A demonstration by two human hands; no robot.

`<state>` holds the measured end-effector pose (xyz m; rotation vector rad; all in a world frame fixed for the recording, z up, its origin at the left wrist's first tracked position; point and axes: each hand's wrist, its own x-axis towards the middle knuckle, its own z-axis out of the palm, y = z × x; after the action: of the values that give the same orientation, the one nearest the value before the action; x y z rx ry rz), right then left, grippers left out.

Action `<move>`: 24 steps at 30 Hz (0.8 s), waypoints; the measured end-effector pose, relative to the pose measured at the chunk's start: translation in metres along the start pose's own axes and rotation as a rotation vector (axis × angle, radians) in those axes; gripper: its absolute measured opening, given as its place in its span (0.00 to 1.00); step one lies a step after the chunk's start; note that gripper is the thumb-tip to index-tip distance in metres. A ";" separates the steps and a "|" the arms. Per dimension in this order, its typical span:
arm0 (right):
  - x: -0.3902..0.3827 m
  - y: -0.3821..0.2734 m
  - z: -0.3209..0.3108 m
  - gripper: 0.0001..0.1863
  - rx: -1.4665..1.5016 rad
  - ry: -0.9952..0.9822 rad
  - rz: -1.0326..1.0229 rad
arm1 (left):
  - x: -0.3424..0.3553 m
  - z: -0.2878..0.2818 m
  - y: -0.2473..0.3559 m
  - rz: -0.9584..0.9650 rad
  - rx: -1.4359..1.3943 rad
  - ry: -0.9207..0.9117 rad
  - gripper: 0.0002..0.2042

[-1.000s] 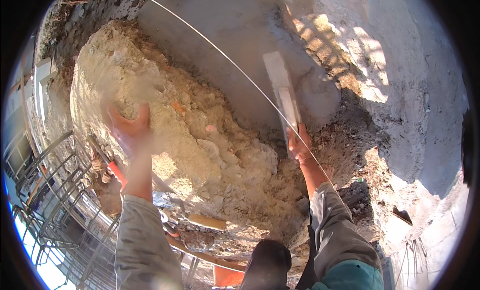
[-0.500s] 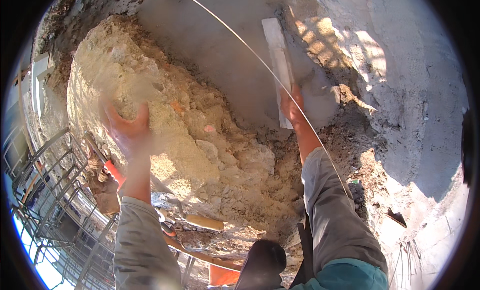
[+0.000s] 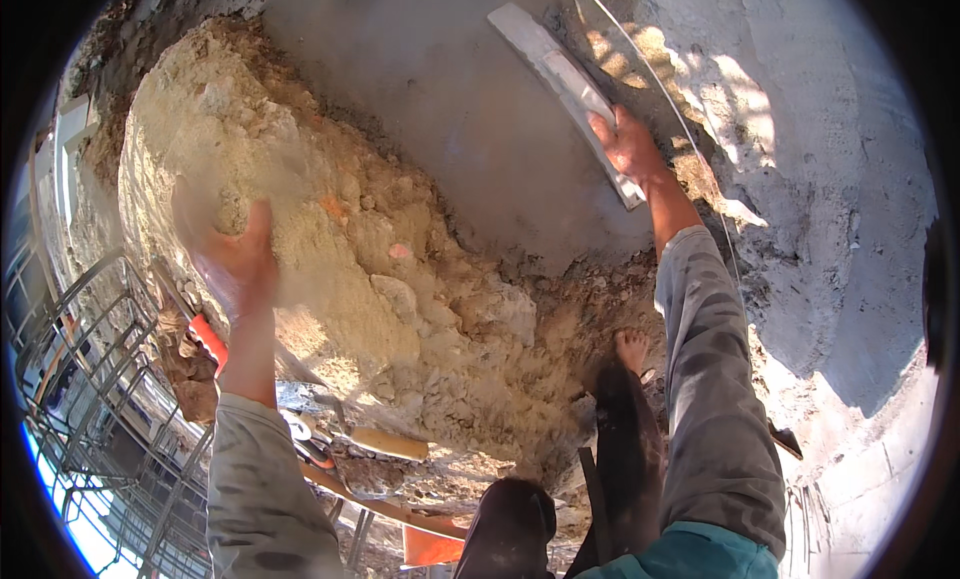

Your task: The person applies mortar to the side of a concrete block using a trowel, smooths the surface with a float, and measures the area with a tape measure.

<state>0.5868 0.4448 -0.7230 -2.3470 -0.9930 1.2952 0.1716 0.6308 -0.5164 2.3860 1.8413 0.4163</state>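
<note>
My right hand (image 3: pixel 630 147) is closed round a long, narrow, pale hand float (image 3: pixel 556 71). The float lies slanted across smooth, wet grey concrete (image 3: pixel 400 99), its upper end pointing left and away from me. On the left, my left hand (image 3: pixel 228 264) rests against a big mound of yellowish sand and rubble (image 3: pixel 350 269). Thumb and fingers are spread there with nothing visible between them, though a smear blurs the fingertips. A thin white string (image 3: pixel 664 87) runs past the right hand, close to the wrist.
A rough grey wall (image 3: pixel 830 159) rises at the right. At lower left are steel rebar cages (image 3: pixel 95 379) and a red-handled tool (image 3: pixel 208 341). A wooden-handled trowel (image 3: pixel 388 443) lies below the mound. My bare foot (image 3: pixel 632 349) is on the soil near the concrete's edge.
My right hand has moved right and farther away with the float, which now slants more. In the picture, the string sits farther right. My foot has come into view; the left hand stays on the mound.
</note>
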 end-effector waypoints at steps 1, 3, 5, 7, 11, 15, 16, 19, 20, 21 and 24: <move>0.008 0.003 0.003 0.35 0.019 -0.040 -0.021 | 0.000 -0.001 0.002 -0.012 0.007 0.002 0.43; -0.011 0.015 0.013 0.32 -0.031 0.042 -0.028 | 0.000 -0.001 0.005 -0.043 0.019 0.000 0.43; -0.025 0.025 0.019 0.32 -0.140 0.218 -0.107 | 0.002 -0.006 0.006 -0.039 0.021 0.012 0.43; -0.012 0.010 0.019 0.31 -0.074 0.177 -0.094 | 0.001 -0.008 0.010 -0.052 0.002 0.006 0.43; 0.040 -0.045 0.019 0.34 -0.097 0.171 -0.175 | 0.000 -0.004 0.005 -0.030 0.020 0.007 0.42; 0.063 -0.084 0.015 0.31 -0.228 0.152 -0.123 | 0.000 0.000 -0.004 0.066 0.079 0.012 0.41; 0.068 -0.090 0.010 0.31 -0.235 0.141 -0.116 | 0.003 -0.002 -0.001 0.020 0.043 0.011 0.41; 0.064 -0.050 0.034 0.32 -0.181 0.255 -0.298 | 0.003 -0.011 0.011 -0.070 -0.007 -0.008 0.41; 0.069 -0.052 0.035 0.32 -0.145 0.296 -0.348 | 0.004 -0.010 0.011 -0.062 0.017 -0.017 0.41; 0.078 -0.052 0.031 0.31 -0.185 0.234 -0.215 | 0.005 -0.012 0.011 -0.054 0.044 -0.040 0.41; 0.093 -0.094 0.012 0.28 -0.155 0.135 -0.076 | 0.004 -0.001 0.004 0.010 0.015 0.010 0.42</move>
<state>0.5697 0.5761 -0.7382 -2.4466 -1.1642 1.0515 0.1765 0.6336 -0.5140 2.4086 1.8440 0.4179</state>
